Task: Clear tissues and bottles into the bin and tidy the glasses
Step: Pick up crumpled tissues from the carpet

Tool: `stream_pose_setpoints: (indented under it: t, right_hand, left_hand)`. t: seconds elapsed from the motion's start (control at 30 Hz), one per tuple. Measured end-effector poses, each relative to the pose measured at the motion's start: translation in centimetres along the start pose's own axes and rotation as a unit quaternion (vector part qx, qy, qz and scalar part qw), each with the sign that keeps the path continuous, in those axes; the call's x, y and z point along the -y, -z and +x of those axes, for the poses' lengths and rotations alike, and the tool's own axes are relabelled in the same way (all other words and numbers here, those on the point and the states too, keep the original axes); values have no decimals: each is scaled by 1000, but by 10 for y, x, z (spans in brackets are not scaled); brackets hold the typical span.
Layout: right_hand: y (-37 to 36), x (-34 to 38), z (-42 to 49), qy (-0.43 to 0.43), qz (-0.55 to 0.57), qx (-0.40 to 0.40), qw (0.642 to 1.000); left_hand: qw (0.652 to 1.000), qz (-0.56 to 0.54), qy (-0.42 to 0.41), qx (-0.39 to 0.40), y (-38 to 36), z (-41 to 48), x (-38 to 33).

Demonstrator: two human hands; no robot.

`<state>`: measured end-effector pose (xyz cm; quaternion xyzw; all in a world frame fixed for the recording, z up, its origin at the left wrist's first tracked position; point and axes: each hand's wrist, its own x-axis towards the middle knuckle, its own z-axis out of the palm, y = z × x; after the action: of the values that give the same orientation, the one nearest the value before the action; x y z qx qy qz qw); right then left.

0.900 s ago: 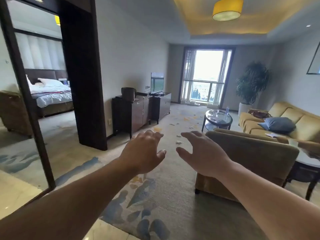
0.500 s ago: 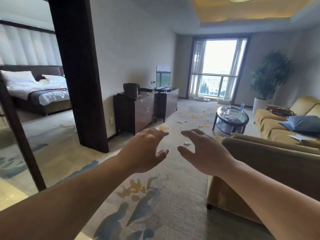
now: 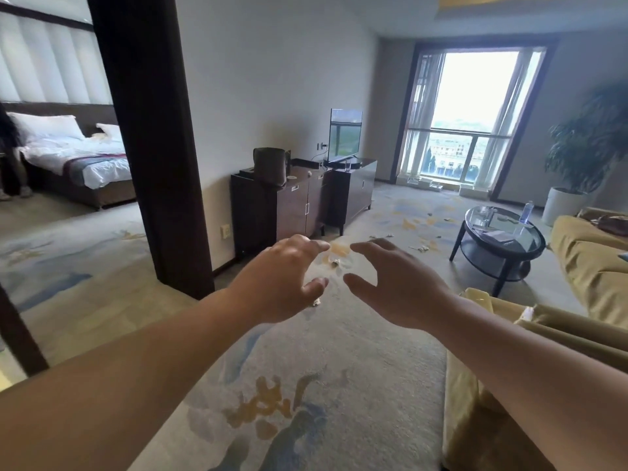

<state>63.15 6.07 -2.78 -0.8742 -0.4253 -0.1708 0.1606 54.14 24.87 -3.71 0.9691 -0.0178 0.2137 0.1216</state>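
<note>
Ahead, tissues (image 3: 421,248) litter the carpet (image 3: 306,368) between cabinet (image 3: 292,212) and glass table (image 3: 535,236); left hand (image 3: 285,280) and right hand (image 3: 401,287) empty, fingers (image 3: 370,246) apart.

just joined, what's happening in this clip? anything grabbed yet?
A person holds the left hand and right hand out in front, fingers loosely spread, holding nothing. Ahead, tissue scraps lie on the carpet, and a bottle stands on the glass table to the right. Nothing has been picked up yet.
</note>
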Motion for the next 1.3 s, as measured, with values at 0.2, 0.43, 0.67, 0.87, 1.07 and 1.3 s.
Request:
stream_pose_setpoints:
  t: [0.2, 0.43, 0.67, 0.87, 1.07, 1.3]
  right_hand:
    - [-46, -46, 131, -17, -8, -4, 1000]
    - [-103, -125, 253, -46, -2, 2, 999]
    - [-186, -232, 374, -43, 23, 9, 999]
    - [-235, -308, 492, -41, 47, 25, 998]
    - [-299, -366, 592, -44, 54, 49, 996]
    - [-369, -426, 704, -81, 29, 47, 995]
  left_hand:
    - [999, -13, -31, -3, -19, 127, 90]
    - [998, -30, -43, 18, -77, 265, 163]
    - [999, -12, -15, 31, -164, 396, 240]
    - [999, -8, 20, 37, -202, 510, 305]
    - [997, -18, 37, 61, -253, 607, 378]
    - [996, -38, 7, 82, -309, 727, 468]
